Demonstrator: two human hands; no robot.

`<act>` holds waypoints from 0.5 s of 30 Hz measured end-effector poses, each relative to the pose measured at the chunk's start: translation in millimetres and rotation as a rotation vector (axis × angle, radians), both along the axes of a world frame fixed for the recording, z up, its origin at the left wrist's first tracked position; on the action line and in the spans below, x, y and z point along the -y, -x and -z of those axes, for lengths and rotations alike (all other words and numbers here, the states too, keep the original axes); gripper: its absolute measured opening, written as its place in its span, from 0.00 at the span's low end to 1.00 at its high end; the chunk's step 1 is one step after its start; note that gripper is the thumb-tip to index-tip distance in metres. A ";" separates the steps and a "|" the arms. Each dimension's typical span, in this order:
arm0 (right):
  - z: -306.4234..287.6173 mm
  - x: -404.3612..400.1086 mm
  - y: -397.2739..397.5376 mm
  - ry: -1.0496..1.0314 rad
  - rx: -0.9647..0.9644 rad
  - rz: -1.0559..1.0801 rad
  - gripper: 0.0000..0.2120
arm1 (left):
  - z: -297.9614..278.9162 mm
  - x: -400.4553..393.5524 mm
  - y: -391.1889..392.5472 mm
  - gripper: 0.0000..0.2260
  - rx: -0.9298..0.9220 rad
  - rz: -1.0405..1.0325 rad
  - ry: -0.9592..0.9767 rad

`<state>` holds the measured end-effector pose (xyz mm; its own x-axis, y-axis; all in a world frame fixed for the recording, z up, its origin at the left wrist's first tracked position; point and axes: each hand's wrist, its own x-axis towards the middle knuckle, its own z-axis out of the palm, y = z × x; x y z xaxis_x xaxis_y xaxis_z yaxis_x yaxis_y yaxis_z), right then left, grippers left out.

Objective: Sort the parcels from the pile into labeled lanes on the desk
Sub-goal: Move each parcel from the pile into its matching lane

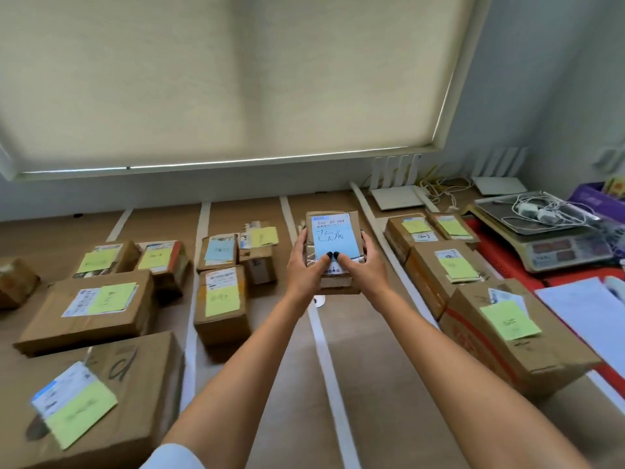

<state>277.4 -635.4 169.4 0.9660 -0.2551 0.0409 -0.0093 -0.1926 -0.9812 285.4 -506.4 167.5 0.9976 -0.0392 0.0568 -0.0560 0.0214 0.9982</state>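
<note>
Head view: left hand point(304, 262) and right hand point(363, 264) fingers clasp blue-noted parcel point(333, 247); lower it level between the tape strips point(319, 330), toward the surface's far edge.

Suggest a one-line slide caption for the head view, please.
Both hands, left and right, hold a small parcel with a blue note over a taped lane on the desk.

Writing on the green notes point(220, 299) is too blurred to read. Left hand point(306, 269) and right hand point(363, 269) cover the held parcel's point(334, 235) sides, its underside unseen. At seven o'clock, the big box point(111, 401) runs off frame. Scale point(548, 242) display unreadable.
</note>
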 end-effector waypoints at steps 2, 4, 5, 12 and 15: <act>-2.6 43.4 -15.2 -0.007 -0.007 -0.003 0.37 | -1.3 44.4 -12.9 0.30 0.003 0.007 0.015; -2.4 80.5 -30.7 -0.019 -0.020 0.002 0.36 | 2.0 80.6 -27.3 0.30 -0.019 0.025 0.039; 0.7 97.0 -38.7 -0.023 -0.027 0.004 0.35 | 6.4 95.9 -35.0 0.30 -0.043 0.033 0.045; 66.9 163.9 -94.7 -0.069 -0.141 -0.016 0.35 | 66.0 163.3 -88.3 0.31 -0.133 -0.011 -0.046; 96.9 179.0 -120.8 -0.091 -0.177 -0.027 0.35 | 93.8 177.7 -113.0 0.30 -0.153 -0.017 -0.074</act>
<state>398.2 -814.4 72.4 0.9627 -0.2240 -0.1520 -0.1790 -0.1056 -0.9782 398.3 -684.1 73.7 0.9949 -0.0207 -0.0987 0.0975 -0.0523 0.9939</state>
